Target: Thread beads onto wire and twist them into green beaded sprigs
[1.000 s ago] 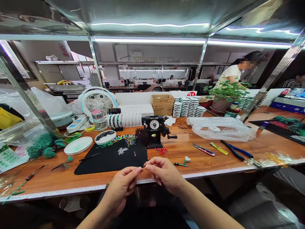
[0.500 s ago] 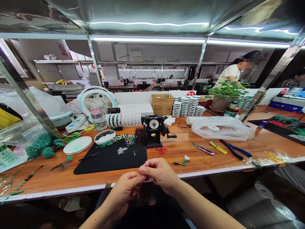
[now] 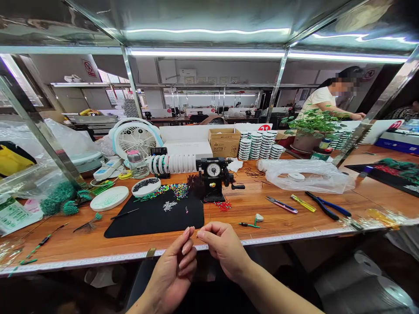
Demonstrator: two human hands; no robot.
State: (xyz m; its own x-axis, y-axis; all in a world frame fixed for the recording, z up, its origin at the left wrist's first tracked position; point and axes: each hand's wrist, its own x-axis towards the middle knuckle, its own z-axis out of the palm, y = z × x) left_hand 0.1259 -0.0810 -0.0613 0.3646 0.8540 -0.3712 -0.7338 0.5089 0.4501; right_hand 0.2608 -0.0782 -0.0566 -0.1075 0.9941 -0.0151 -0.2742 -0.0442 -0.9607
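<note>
My left hand (image 3: 175,268) is just off the table's front edge, palm turned inward. Its thumb and index finger come together at the tips, and the other fingers curl. Close beside it on the right, my right hand (image 3: 225,249) pinches thumb against index finger. A small gap separates the two sets of fingertips. Anything in either pinch is too small or too hidden to make out. Just beyond the hands lies a black mat (image 3: 147,222) bearing a heap of small white pieces (image 3: 170,206), multicoloured beads (image 3: 178,191) and a pink-tipped pin (image 3: 187,210).
A black hand-cranked winder (image 3: 214,179) with a dial carries white spools (image 3: 180,164). To the right lie a cutter (image 3: 280,204), a yellow screwdriver (image 3: 303,203) and blue-handled pliers (image 3: 327,206). A measuring strip (image 3: 278,239) runs along the table edge. A co-worker (image 3: 327,98) is behind a plant.
My hands have drawn apart at the fingertips, where they were touching. The left hand has turned to show more of its palm. The co-worker's arm now reaches further right.
</note>
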